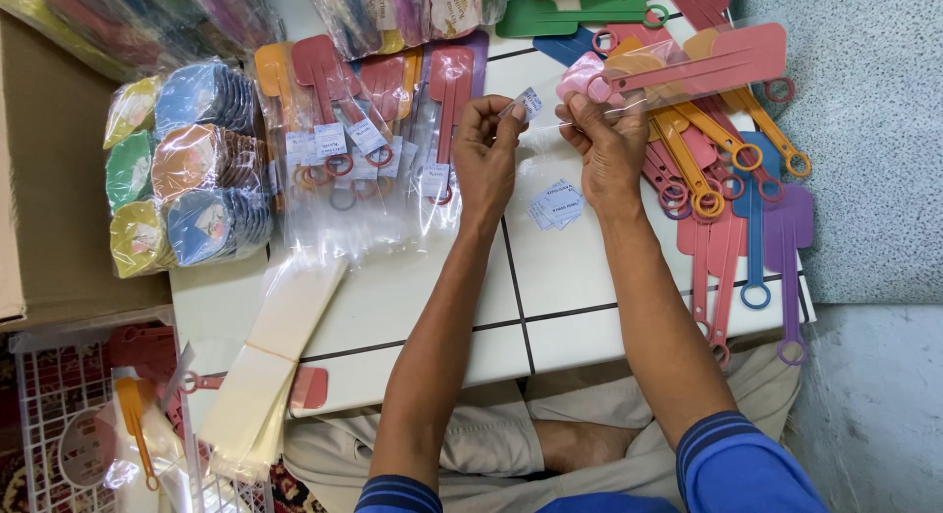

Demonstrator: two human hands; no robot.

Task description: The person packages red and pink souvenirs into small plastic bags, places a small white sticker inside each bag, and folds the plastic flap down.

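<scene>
My left hand (488,151) pinches a small white paper label (528,102) between thumb and fingers. My right hand (609,144) grips the open end of a clear plastic bag (688,66) that holds a pink long-handled plastic spatula (722,59). The two hands are close together above a low white tiled table (393,297). A small heap of more white labels (556,204) lies on the table just below my right hand.
Bagged spatulas (363,130) lie left of my hands; loose coloured spatulas with ring handles (732,194) lie right. Packs of round coloured items (192,169) sit far left. A stack of empty clear bags (265,366) hangs off the table's near-left edge, by a wire basket (59,415).
</scene>
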